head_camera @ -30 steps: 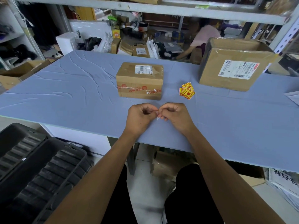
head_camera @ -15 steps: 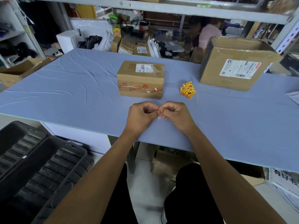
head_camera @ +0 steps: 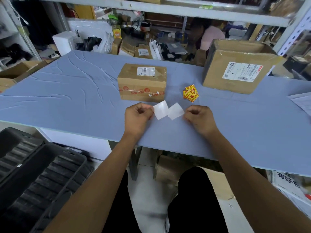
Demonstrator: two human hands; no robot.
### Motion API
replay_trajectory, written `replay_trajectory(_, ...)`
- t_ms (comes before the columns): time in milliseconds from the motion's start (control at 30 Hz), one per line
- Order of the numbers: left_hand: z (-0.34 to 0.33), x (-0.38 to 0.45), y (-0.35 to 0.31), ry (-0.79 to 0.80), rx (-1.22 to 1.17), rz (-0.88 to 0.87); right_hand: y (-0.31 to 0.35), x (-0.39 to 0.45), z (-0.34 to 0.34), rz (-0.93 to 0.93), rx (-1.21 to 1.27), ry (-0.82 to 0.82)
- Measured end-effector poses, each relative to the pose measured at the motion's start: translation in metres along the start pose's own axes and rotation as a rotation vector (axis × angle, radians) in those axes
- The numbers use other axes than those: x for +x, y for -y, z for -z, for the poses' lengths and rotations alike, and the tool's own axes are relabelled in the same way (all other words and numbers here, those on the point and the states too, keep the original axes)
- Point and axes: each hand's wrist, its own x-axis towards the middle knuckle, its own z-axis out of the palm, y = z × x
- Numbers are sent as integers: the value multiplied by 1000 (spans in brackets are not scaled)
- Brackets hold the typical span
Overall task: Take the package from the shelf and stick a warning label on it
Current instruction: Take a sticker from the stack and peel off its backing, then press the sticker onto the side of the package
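Note:
A small brown cardboard package [head_camera: 142, 84] with a white shipping label and red printed tape lies on the blue table [head_camera: 67, 91], just beyond my hands. My left hand [head_camera: 137, 117] pinches one white square sheet [head_camera: 161, 109] by its edge. My right hand [head_camera: 200, 119] pinches a second white square sheet [head_camera: 175, 111]. The two sheets meet at a corner between my hands, white sides facing me. I cannot tell which is the label and which the backing. A small pile of yellow-and-red warning labels [head_camera: 190, 93] lies right of the package.
A larger open cardboard box [head_camera: 235, 68] stands at the back right of the table. A black plastic crate [head_camera: 33, 174] sits low on my left. A shelf beam [head_camera: 151, 9] runs overhead. Another person [head_camera: 208, 36] sits behind the table among cluttered parcels.
My hands were pressed together over a small folded piece; they have moved apart, and two white square sheets now spread open between them.

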Motion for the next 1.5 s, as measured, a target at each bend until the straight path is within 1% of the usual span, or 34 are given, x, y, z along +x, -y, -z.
replay_trajectory(100, -1, 0, 1, -17, 5, 0, -11, -6, 25, -73, -20, -102)
replay_trajectory(200, -3, -2, 0, -24, 9, 3, -7, -13, 24, -63, -24, -135)
replay_trajectory(333, -6, -3, 1, -55, 27, 5, 14, -24, -6, 85, -10, -159)
replay_trajectory(400, -6, -3, 1, -57, 40, -4, 26, -27, -25, 211, -71, -154)
replay_trajectory(467, -5, -4, 1, -48, 55, -16, 34, -26, -43, 327, -174, -115)
replay_trajectory(500, -5, -4, 0, -43, 56, -25, 36, -24, -51, 353, -206, -88)
replay_trajectory(600, -3, -3, 2, -11, 43, -38, 39, -17, -64, 334, -187, -19)
replay_trajectory(767, -2, -2, 2, 42, -3, -97, 39, -13, -71, 412, -214, -62)
replay_trajectory(833, -1, 0, 2, 23, -13, -120, 36, -9, -70, 360, -148, -79)
replay_trajectory(900, 2, 6, 3, -15, -40, -120, 34, -5, -66, 273, -66, -56)
replay_trajectory(967, 3, 16, 4, 3, -54, -115, 31, 2, -62, 221, -2, -25)
replay_trajectory(1067, 2, 28, 5, 57, 12, -135, 29, 14, -60, 205, 24, -8)
replay_trajectory(1167, -2, 40, 7, 30, 87, -133, 28, 26, -63, 196, 2, -25)
replay_trajectory(1267, -9, 53, 8, -38, 135, -151, 29, 42, -68, 210, -45, -67)
replay_trajectory(1400, -19, 64, 0, -196, 138, -156, 38, 61, -74, 223, -73, -160)
replay_trajectory(1500, -26, 71, -2, -254, 191, -151, 42, 69, -79, 199, -89, -212)
